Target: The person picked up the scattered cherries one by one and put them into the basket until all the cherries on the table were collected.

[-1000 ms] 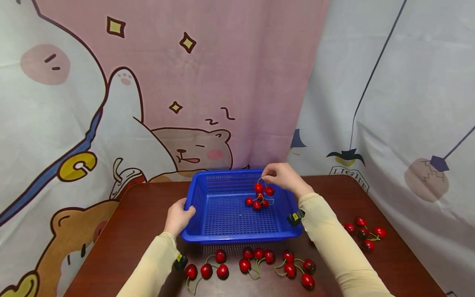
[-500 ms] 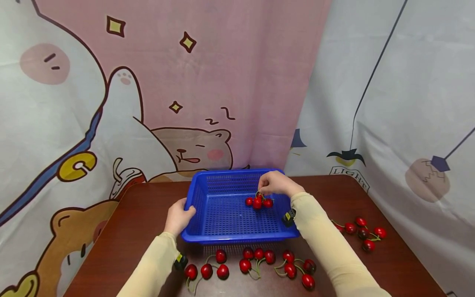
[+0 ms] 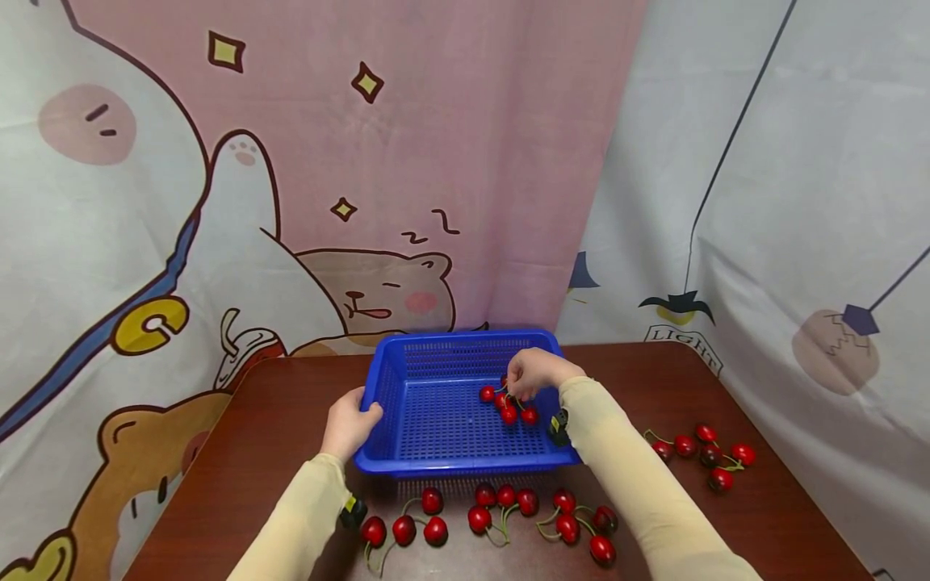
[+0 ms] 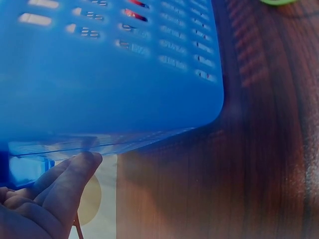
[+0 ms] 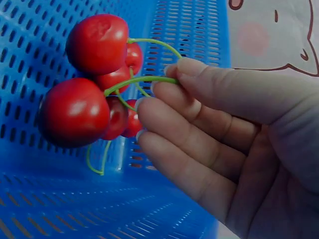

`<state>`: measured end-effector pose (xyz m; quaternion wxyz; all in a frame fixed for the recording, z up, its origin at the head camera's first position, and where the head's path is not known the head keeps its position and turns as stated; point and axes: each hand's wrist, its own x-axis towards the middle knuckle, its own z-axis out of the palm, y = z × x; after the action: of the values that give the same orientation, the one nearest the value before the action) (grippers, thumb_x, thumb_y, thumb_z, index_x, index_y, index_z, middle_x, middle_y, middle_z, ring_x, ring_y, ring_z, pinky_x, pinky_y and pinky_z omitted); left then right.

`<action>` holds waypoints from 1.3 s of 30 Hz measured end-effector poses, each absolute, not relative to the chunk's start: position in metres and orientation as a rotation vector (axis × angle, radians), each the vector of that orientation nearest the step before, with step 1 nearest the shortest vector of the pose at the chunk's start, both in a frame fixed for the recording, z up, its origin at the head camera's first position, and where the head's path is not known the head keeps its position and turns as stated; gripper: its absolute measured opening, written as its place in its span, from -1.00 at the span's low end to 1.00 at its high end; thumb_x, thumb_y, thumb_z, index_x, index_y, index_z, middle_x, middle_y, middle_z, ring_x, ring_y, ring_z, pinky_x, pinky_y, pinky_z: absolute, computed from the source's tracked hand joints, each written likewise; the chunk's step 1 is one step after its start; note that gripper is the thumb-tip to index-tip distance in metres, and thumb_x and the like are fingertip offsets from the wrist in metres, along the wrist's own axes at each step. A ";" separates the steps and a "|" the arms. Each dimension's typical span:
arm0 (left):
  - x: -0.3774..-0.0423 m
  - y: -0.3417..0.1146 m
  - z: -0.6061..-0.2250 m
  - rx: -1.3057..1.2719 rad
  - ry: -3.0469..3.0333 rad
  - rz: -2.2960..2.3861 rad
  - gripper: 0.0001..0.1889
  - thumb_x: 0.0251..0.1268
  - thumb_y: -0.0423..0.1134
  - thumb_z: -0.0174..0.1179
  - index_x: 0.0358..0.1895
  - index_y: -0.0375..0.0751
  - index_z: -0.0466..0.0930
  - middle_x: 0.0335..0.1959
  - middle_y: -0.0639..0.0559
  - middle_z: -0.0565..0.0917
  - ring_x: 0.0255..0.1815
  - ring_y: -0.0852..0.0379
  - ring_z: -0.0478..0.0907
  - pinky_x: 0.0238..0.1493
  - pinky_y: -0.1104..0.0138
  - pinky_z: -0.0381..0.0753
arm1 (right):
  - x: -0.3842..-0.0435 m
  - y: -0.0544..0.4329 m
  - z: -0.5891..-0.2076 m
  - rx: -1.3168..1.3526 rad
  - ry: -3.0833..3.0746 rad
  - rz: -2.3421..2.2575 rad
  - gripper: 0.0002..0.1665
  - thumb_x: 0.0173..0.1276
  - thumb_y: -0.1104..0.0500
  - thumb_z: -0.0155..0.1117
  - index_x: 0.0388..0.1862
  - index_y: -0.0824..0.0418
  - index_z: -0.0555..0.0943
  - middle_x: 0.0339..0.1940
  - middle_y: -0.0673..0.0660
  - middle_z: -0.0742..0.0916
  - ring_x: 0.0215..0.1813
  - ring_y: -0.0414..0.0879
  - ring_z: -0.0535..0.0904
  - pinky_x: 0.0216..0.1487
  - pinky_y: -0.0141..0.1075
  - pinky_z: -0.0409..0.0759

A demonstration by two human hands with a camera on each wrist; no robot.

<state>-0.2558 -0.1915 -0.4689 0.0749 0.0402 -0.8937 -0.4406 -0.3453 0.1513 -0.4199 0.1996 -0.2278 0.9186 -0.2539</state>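
Over the right part of a blue plastic basket, my right hand pinches the green stems of a pair of red cherries between thumb and fingertips. The pair hangs low inside, in front of several other cherries on the basket floor, partly hidden by the hand. At the basket's left side my left hand grips the rim, thumb on top. In the left wrist view its fingers lie against the outer wall of the basket.
Along the front of the brown table lie several stemmed cherries in loose groups, such as the left group, the middle group and the right group. More cherries lie at the right. A cartoon-printed curtain hangs behind.
My right hand has lowered the cherry pair into the basket and come slightly toward me, still pinching the stems. The left hand has stayed on the rim.
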 end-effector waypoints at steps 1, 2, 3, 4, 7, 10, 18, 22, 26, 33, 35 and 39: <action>-0.256 -0.192 -0.469 0.121 -2.681 -1.321 -0.56 0.31 -0.31 0.12 0.19 -0.52 0.49 -0.05 -0.36 0.67 -0.11 -0.18 0.66 -0.06 -0.05 0.64 | -0.345 0.151 -0.421 -0.630 2.566 -0.699 -0.90 0.24 0.37 0.32 -0.46 0.26 0.68 -0.50 0.07 0.74 -0.36 0.06 0.72 -0.20 -0.04 0.70; -0.256 -0.191 -0.469 0.120 -2.681 -1.320 -0.56 0.31 -0.31 0.12 0.19 -0.52 0.50 -0.05 -0.35 0.67 -0.11 -0.18 0.66 -0.06 -0.05 0.64 | -0.345 0.150 -0.422 -0.624 2.564 -0.689 -0.91 0.24 0.37 0.32 -0.46 0.27 0.69 -0.51 0.07 0.74 -0.36 0.05 0.72 -0.20 -0.06 0.70; -0.256 -0.192 -0.469 0.119 -2.680 -1.320 -0.56 0.31 -0.31 0.12 0.19 -0.52 0.50 -0.05 -0.36 0.67 -0.11 -0.18 0.66 -0.06 -0.05 0.64 | -0.345 0.149 -0.424 -0.618 2.566 -0.676 -0.90 0.25 0.37 0.32 -0.46 0.27 0.69 -0.51 0.07 0.73 -0.37 0.03 0.71 -0.21 -0.08 0.70; -0.255 -0.192 -0.468 0.116 -2.678 -1.318 -0.56 0.31 -0.31 0.12 0.18 -0.53 0.50 -0.05 -0.36 0.67 -0.12 -0.18 0.66 -0.07 -0.05 0.64 | -0.345 0.149 -0.425 -0.616 2.566 -0.667 -0.90 0.24 0.37 0.32 -0.46 0.27 0.69 -0.51 0.07 0.73 -0.37 0.02 0.71 -0.22 -0.09 0.70; -0.256 -0.192 -0.468 0.113 -2.673 -1.314 -0.57 0.29 -0.32 0.12 0.16 -0.53 0.52 -0.07 -0.35 0.68 -0.14 -0.18 0.66 -0.08 -0.05 0.65 | -0.344 0.148 -0.427 -0.596 2.553 -0.655 -0.90 0.25 0.38 0.32 -0.46 0.30 0.69 -0.50 0.09 0.74 -0.38 0.01 0.71 -0.23 -0.12 0.70; -0.256 -0.192 -0.468 0.099 -2.663 -1.301 -0.60 0.26 -0.33 0.12 0.12 -0.52 0.55 -0.12 -0.33 0.69 -0.18 -0.16 0.66 -0.10 -0.03 0.64 | -0.343 0.148 -0.429 -0.580 2.535 -0.649 -0.89 0.25 0.40 0.32 -0.47 0.32 0.69 -0.51 0.11 0.74 -0.39 0.01 0.71 -0.25 -0.13 0.71; -0.257 -0.192 -0.470 0.090 -2.658 -1.302 -0.61 0.25 -0.35 0.14 0.10 -0.51 0.56 -0.15 -0.31 0.71 -0.20 -0.12 0.66 -0.12 0.00 0.65 | -0.344 0.148 -0.432 -0.561 2.510 -0.605 -0.90 0.23 0.39 0.34 -0.46 0.29 0.70 -0.51 0.06 0.74 -0.38 -0.01 0.71 -0.25 -0.16 0.71; -0.257 -0.192 -0.470 0.093 -2.661 -1.304 -0.61 0.25 -0.34 0.13 0.11 -0.51 0.56 -0.15 -0.31 0.71 -0.20 -0.12 0.67 -0.12 0.00 0.65 | -0.344 0.147 -0.428 -0.559 2.512 -0.556 -0.96 0.24 0.32 0.40 -0.32 0.28 0.71 -0.43 0.02 0.73 -0.33 -0.04 0.70 -0.23 -0.20 0.68; -0.256 -0.191 -0.468 0.095 -2.661 -1.299 -0.61 0.26 -0.34 0.13 0.11 -0.51 0.56 -0.14 -0.32 0.70 -0.20 -0.13 0.66 -0.12 -0.01 0.65 | -0.344 0.145 -0.424 -0.568 2.552 -0.497 -0.81 0.23 0.24 0.44 -0.18 0.24 0.71 -0.34 0.01 0.72 -0.29 -0.09 0.66 -0.20 -0.23 0.65; -0.257 -0.192 -0.469 0.095 -2.666 -1.303 -0.61 0.26 -0.34 0.13 0.11 -0.50 0.55 -0.14 -0.32 0.70 -0.20 -0.13 0.67 -0.12 -0.01 0.65 | -0.339 0.146 -0.414 -0.656 2.622 -0.451 -0.64 0.21 0.18 0.47 -0.01 0.26 0.70 -0.16 0.05 0.74 -0.13 -0.10 0.64 0.00 -0.14 0.62; -0.257 -0.192 -0.469 0.098 -2.667 -1.309 -0.60 0.27 -0.34 0.13 0.12 -0.51 0.55 -0.13 -0.32 0.70 -0.20 -0.13 0.67 -0.12 -0.01 0.66 | -0.337 0.147 -0.411 -0.654 2.623 -0.462 -0.63 0.22 0.17 0.47 0.00 0.25 0.70 -0.14 0.05 0.74 -0.10 -0.08 0.64 0.03 -0.12 0.61; -0.257 -0.192 -0.470 0.099 -2.669 -1.315 -0.59 0.28 -0.34 0.12 0.14 -0.52 0.53 -0.11 -0.34 0.70 -0.19 -0.14 0.67 -0.12 -0.02 0.66 | -0.334 0.150 -0.404 -0.678 2.619 -0.463 -0.61 0.23 0.16 0.45 0.03 0.25 0.68 -0.11 0.07 0.74 -0.03 -0.03 0.64 0.06 -0.09 0.60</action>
<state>-0.2566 -0.1924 -0.4702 0.0825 0.0330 -0.8935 -0.4402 -0.3340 0.1499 -0.4041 0.1971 -0.2421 0.9355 -0.1654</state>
